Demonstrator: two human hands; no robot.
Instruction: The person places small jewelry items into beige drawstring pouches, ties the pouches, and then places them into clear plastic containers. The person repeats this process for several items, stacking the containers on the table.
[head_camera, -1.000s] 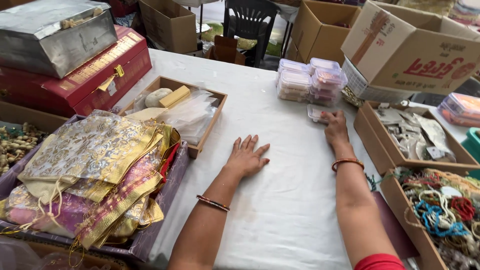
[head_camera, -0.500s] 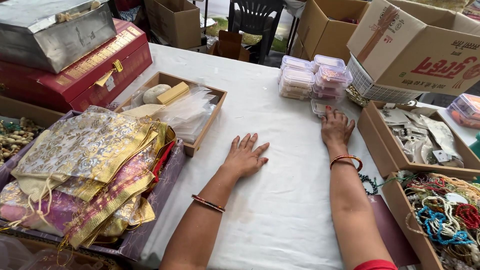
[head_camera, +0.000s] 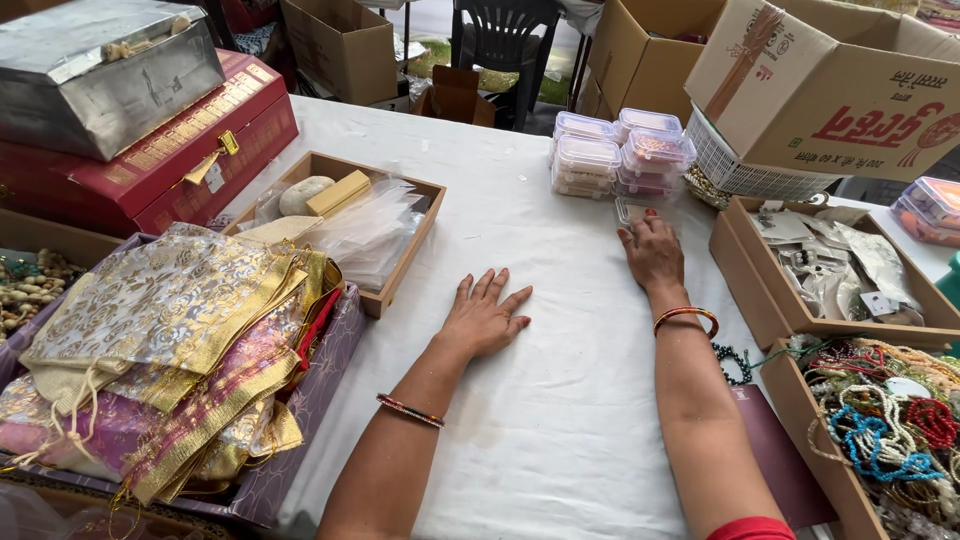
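My left hand (head_camera: 485, 317) lies flat, palm down, fingers spread on the white tablecloth (head_camera: 560, 440), holding nothing. My right hand (head_camera: 652, 252) rests farther out, its fingertips on a small clear plastic packet (head_camera: 632, 211) lying on the cloth. Just beyond that packet stands a stack of clear lidded plastic boxes (head_camera: 620, 152) with small coloured items inside. Each wrist wears a bangle.
A wooden tray (head_camera: 400, 262) with clear bags and a yellow block sits left of my left hand. Gold-patterned fabric pouches (head_camera: 170, 340) fill a purple tray at left. Red and silver cases stand behind. Cardboard boxes with packets (head_camera: 830, 262) and bead necklaces (head_camera: 890, 420) line the right.
My right hand has drawn back slightly toward me along the cloth with the small packet under its fingertips. The left hand stays flat in the same place.
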